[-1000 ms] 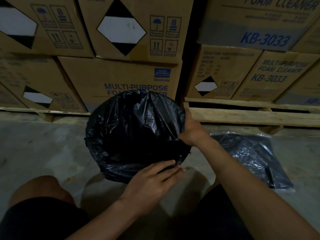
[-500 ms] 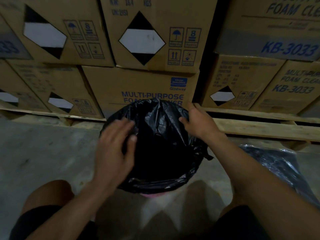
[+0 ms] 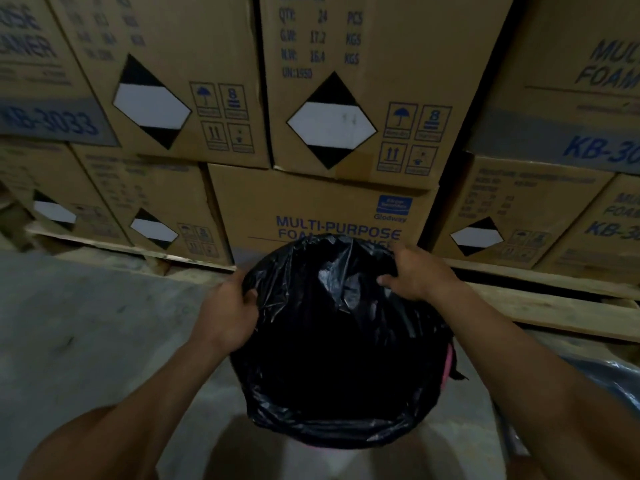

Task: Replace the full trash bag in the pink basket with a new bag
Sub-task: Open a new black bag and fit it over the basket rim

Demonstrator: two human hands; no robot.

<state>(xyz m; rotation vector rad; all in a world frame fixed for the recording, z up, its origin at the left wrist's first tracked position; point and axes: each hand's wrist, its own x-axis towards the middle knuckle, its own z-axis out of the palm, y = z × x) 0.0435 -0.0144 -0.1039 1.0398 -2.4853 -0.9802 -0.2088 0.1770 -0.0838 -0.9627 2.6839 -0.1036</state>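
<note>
Black new bag (image 3: pixel 332 341) being stretched over pink basket (image 3: pixel 449 363) rim; left hand (image 3: pixel 228 313) and right hand (image 3: pixel 419 275) fingers pinching its far edge, seating it.

Two bare forearms without sleeves, left hand (image 3: pixel 227 311) and right hand (image 3: pixel 420 273) ungloved, no rings.

1. Trash bag (image 3: pixel 332 358): glossy black, with pale highlights along its creases.
2. Basket (image 3: pixel 449 362): pink, showing as a thin sliver.
3. Cartons (image 3: pixel 329 209): brown, printed in blue, with black-and-white diamond labels.
4. Floor (image 3: pixel 86 323): mottled grey.
5. Pallet boards (image 3: pixel 554 306): pale wood.
</note>
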